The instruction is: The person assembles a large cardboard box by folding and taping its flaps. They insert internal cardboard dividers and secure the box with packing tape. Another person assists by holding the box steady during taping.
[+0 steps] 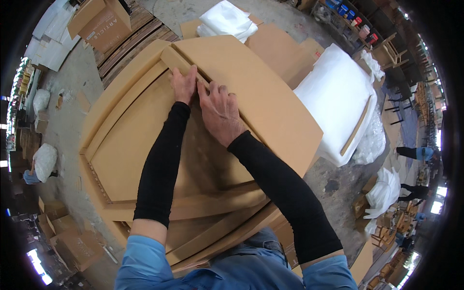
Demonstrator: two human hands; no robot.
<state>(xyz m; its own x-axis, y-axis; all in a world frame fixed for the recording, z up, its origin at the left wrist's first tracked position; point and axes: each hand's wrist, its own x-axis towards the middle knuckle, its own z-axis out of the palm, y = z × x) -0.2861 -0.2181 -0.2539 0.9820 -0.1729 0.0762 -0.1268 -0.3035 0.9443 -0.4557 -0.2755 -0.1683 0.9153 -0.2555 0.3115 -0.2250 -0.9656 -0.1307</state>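
A large brown cardboard box [140, 150] lies in front of me, with folded cardboard strips lining its inner walls. My left hand [184, 85] is closed around the folded cardboard strip [175, 59] along the right wall, near its far end. Just nearer to me, my right hand [221, 110] has its fingers bent over the same strip; its palm side is hidden. Beyond that wall, a wide cardboard flap [266, 87] spreads out to the right. Both my forearms reach across the box's near part, where another strip [217, 203] runs along the side closest to me.
A wooden pallet [140, 29] and an open carton [104, 26] stand at the far left. White foam-wrapped pieces [333, 101] lie to the right, beside bubble wrap [372, 140]. More cartons [72, 241] sit at the lower left. Other people are visible near both edges.
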